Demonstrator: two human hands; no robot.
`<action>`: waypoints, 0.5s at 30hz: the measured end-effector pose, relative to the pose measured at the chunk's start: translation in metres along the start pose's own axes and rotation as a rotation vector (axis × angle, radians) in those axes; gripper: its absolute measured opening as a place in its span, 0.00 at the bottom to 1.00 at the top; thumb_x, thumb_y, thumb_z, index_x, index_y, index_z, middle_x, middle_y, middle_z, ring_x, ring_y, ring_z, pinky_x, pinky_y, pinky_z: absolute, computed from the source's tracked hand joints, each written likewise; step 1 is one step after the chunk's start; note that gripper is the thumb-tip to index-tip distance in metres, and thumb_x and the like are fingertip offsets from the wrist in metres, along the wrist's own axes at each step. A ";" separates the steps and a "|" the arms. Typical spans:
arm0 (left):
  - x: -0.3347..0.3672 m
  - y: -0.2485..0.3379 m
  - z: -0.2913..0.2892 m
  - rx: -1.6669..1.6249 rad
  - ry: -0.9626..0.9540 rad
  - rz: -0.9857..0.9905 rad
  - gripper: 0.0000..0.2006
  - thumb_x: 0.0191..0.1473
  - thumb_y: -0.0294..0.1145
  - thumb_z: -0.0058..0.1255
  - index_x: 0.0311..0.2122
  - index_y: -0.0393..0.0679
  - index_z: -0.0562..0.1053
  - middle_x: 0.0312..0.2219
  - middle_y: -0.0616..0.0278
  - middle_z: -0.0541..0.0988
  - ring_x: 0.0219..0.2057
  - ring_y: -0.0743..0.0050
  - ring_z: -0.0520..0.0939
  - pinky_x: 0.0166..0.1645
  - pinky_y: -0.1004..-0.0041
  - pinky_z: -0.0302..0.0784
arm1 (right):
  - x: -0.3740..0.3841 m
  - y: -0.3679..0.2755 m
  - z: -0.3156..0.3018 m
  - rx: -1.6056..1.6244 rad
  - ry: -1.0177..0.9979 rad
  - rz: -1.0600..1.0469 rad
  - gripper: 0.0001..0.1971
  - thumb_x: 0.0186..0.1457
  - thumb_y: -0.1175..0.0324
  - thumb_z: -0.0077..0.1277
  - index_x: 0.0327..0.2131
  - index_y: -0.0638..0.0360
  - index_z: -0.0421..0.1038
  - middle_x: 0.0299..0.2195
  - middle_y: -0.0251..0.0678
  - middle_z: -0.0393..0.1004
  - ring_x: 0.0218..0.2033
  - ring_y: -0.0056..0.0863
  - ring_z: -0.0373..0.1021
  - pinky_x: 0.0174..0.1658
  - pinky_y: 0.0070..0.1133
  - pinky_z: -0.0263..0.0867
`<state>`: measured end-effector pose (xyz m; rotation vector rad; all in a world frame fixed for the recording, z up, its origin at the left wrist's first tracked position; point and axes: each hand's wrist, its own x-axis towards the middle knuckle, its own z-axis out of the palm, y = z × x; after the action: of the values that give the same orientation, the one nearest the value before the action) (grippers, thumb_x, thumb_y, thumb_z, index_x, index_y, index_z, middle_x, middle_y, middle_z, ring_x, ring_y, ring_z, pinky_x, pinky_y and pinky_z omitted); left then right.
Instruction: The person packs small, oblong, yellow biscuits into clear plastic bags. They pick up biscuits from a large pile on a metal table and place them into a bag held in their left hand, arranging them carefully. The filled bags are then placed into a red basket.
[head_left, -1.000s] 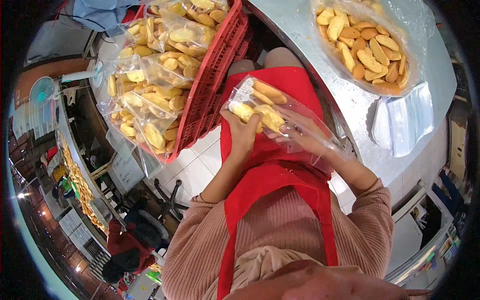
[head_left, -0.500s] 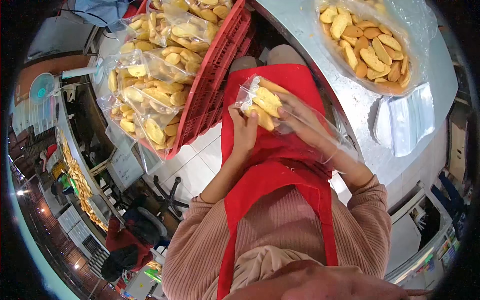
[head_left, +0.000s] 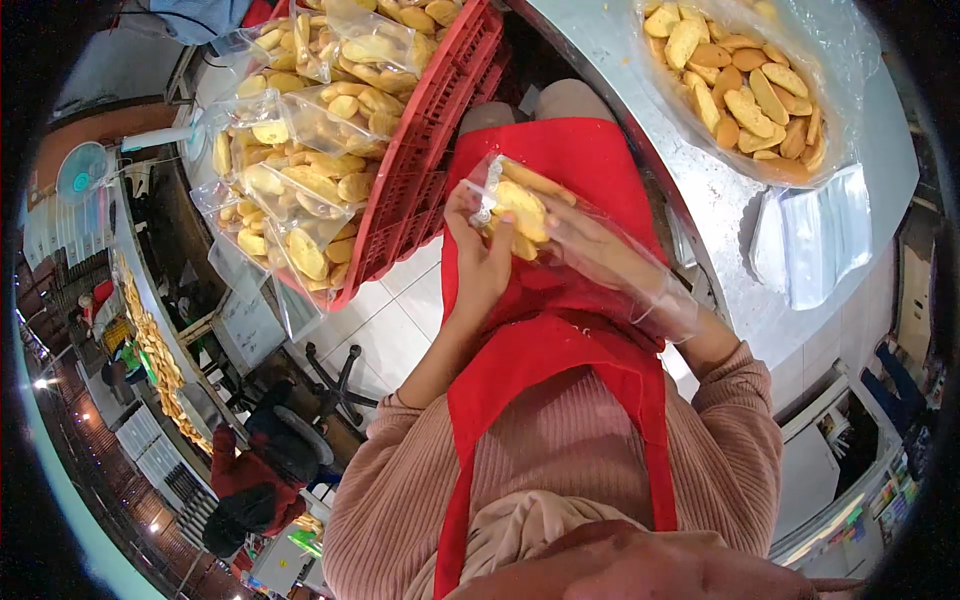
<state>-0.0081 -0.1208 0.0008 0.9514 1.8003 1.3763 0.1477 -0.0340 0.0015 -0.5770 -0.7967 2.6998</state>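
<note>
Above my lap, a clear plastic bag (head_left: 668,303) holds several oval yellow biscuits (head_left: 521,208) at its far end. My right hand (head_left: 602,252) reaches inside this bag, and the plastic sleeves it down to the wrist. Its fingers close around the near side of the biscuits, partly hidden by glare on the film. From outside, my left hand (head_left: 482,252) grips the bag's left side, thumb pressed over the biscuits and fingers curled behind.
At left, a red plastic crate (head_left: 402,175) is heaped with filled bags (head_left: 310,185). The metal table (head_left: 590,45) at right bears a large open bag of biscuits (head_left: 745,100) and a stack of flat clear bags (head_left: 825,240). Another person (head_left: 265,480) works at lower left.
The bag and both hands have shifted slightly left. My left thumb has moved up onto the biscuits, and my right thumb no longer shows on top of them.
</note>
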 end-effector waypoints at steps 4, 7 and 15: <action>0.004 0.026 0.000 -0.109 -0.054 -0.111 0.32 0.57 0.28 0.49 0.62 0.37 0.47 0.56 0.50 0.59 0.59 0.62 0.61 0.63 0.65 0.57 | 0.007 0.004 0.003 -0.339 0.020 -0.043 0.27 0.68 0.60 0.38 0.65 0.60 0.48 0.62 0.38 0.56 0.62 0.26 0.54 0.63 0.24 0.53; 0.008 0.018 -0.009 -0.382 -0.095 -0.231 0.35 0.53 0.25 0.52 0.61 0.38 0.46 0.55 0.49 0.60 0.56 0.62 0.64 0.59 0.66 0.64 | 0.009 0.000 0.012 -0.622 -0.026 -0.200 0.27 0.68 0.59 0.37 0.64 0.62 0.50 0.61 0.41 0.57 0.63 0.28 0.54 0.63 0.26 0.53; 0.012 0.028 -0.009 -0.657 0.053 -0.454 0.33 0.49 0.23 0.53 0.58 0.40 0.50 0.49 0.53 0.65 0.50 0.66 0.71 0.53 0.68 0.70 | 0.010 0.005 0.020 -0.824 -0.007 -0.153 0.26 0.68 0.56 0.36 0.63 0.58 0.53 0.61 0.46 0.59 0.64 0.36 0.54 0.65 0.27 0.48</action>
<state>-0.0177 -0.1104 0.0290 0.1502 1.3309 1.5360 0.1295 -0.0434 0.0113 -0.6223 -1.8762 2.1493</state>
